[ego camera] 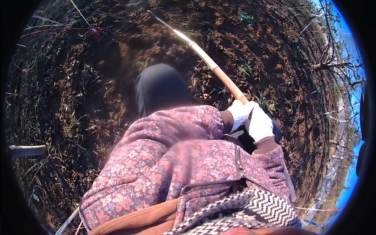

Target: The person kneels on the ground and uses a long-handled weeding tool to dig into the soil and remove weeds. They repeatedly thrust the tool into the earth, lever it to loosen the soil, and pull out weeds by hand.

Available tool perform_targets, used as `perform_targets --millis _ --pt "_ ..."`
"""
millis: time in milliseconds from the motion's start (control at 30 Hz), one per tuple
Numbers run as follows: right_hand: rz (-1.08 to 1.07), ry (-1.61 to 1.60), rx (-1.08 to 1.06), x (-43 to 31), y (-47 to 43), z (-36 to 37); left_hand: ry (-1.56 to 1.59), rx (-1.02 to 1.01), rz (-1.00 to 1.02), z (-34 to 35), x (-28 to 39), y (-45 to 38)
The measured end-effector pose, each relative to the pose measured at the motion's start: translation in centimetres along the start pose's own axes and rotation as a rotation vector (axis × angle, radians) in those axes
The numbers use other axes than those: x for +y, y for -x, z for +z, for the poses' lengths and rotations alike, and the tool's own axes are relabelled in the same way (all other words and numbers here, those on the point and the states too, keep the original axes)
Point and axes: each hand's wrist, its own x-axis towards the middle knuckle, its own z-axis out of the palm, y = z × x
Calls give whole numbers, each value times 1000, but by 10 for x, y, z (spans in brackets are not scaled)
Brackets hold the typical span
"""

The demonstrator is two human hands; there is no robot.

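A hoe-like tool with a bamboo handle (224, 77) slants from my hands towards the far left. Its thin metal neck ends in a dark, flat head (157, 14) on or just above the soil; whether it touches is hard to tell. My left hand (240, 113), in a white knit glove, grips the near part of the handle. Close against it, my right hand (260, 122) is gloved the same way and also wraps the handle. The handle's near end is hidden behind the gloves and sleeves. My dark-trousered knee (163, 88) stands left of the handle.
Brown soil (117, 97) with dry leaves and small green weeds (244, 69) surrounds me. Red and pale strings meet at a knot (95, 30) at upper left. A pale post or trunk (28, 150) juts in at left. Bare branches (326, 63) line the right side.
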Motion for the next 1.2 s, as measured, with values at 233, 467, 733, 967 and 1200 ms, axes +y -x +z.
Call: perform_targets --millis 233,467,733,967,1200 --pt "-234 -235 -400 -68 -99 55 331 593 46 -119 -2 -67" --pt "-310 -529 -504 -99 -140 87 73 707 136 -155 -24 -90" --pt "-175 -349 -524 -23 -81 57 129 511 97 -151 -10 -91" --pt "-177 -382 -546 95 50 25 311 98 -310 -57 -38 -26" --pt "78 -793 -553 76 80 19 196 10 -254 -40 -18 -4"
